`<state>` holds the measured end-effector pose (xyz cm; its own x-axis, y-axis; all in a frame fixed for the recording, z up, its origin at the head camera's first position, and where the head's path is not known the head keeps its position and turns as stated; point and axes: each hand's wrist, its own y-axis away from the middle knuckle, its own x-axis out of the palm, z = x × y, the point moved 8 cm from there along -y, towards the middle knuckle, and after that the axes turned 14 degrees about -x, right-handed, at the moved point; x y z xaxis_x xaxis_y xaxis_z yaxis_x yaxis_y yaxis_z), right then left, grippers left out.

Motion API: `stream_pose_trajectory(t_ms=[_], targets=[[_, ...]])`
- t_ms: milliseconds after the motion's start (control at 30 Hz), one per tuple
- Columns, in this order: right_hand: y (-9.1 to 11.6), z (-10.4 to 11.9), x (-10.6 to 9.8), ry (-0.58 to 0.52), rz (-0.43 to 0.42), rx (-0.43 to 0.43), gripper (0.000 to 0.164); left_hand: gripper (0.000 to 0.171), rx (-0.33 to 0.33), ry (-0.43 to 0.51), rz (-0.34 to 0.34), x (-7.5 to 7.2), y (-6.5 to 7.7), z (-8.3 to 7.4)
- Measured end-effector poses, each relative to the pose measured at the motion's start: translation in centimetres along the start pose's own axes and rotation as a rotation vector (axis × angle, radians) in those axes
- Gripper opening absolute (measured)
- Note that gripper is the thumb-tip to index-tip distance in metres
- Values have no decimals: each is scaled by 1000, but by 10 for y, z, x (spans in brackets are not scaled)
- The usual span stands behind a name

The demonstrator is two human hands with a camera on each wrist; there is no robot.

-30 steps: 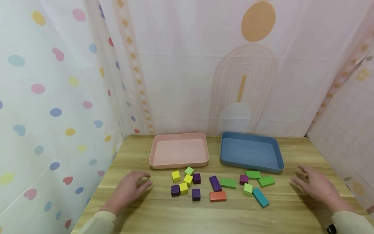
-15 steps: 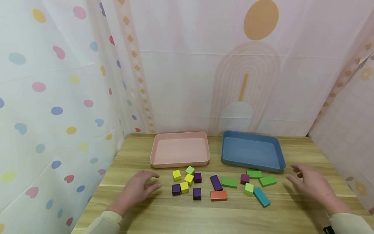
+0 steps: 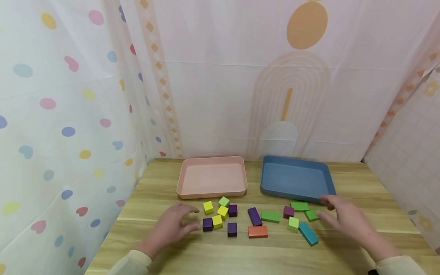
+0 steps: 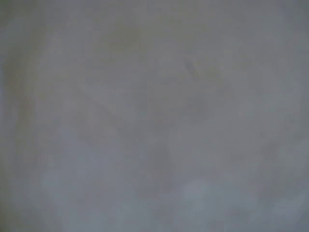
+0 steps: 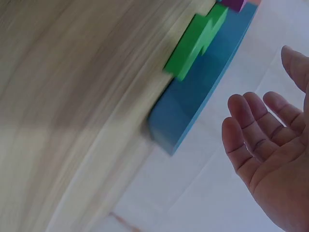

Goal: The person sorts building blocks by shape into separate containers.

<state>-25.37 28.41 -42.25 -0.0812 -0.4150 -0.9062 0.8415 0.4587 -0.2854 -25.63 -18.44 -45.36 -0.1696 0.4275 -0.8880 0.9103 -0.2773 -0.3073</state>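
Observation:
My left hand (image 3: 172, 227) hovers left of a group of small cubes, its thumb and fingers apart and holding nothing. Closest to it are a dark purple cube (image 3: 207, 224) and a yellow cube (image 3: 208, 207). On the other side, my right hand (image 3: 348, 221) is at a green rectangular block (image 3: 312, 215), hiding part of its right end in the head view. In the right wrist view the fingers (image 5: 241, 110) are loosely bent with nothing in them, apart from the green block (image 5: 188, 48). A teal block (image 3: 308, 233) lies nearby. The left wrist view is too blurred to read.
A pink tray (image 3: 212, 195) and a blue tray (image 3: 292, 193) stand at the back of the wooden table (image 3: 240, 259). Between the hands lie an orange block (image 3: 258, 232), a purple block (image 3: 254, 217) and several other cubes and blocks. Patterned curtains (image 3: 213, 95) surround the table.
Both hands have moved inward: the left hand rightward to the cubes, the right hand leftward to the green block. The blocks and trays have stayed in place.

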Motion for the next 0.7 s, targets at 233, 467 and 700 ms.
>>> stream_pose_trajectory(t_ms=[233, 467, 700], targets=[[-5, 33, 8, 12, 3, -83, 47, 45, 2, 8, 31, 6, 0, -3], [-7, 57, 18, 11, 17, -192, 50, 47, -15, 29, 65, 12, 1, -4], [-6, 77, 26, -9, 10, -298, 50, 49, -37, 37, 100, 16, 2, -7]])
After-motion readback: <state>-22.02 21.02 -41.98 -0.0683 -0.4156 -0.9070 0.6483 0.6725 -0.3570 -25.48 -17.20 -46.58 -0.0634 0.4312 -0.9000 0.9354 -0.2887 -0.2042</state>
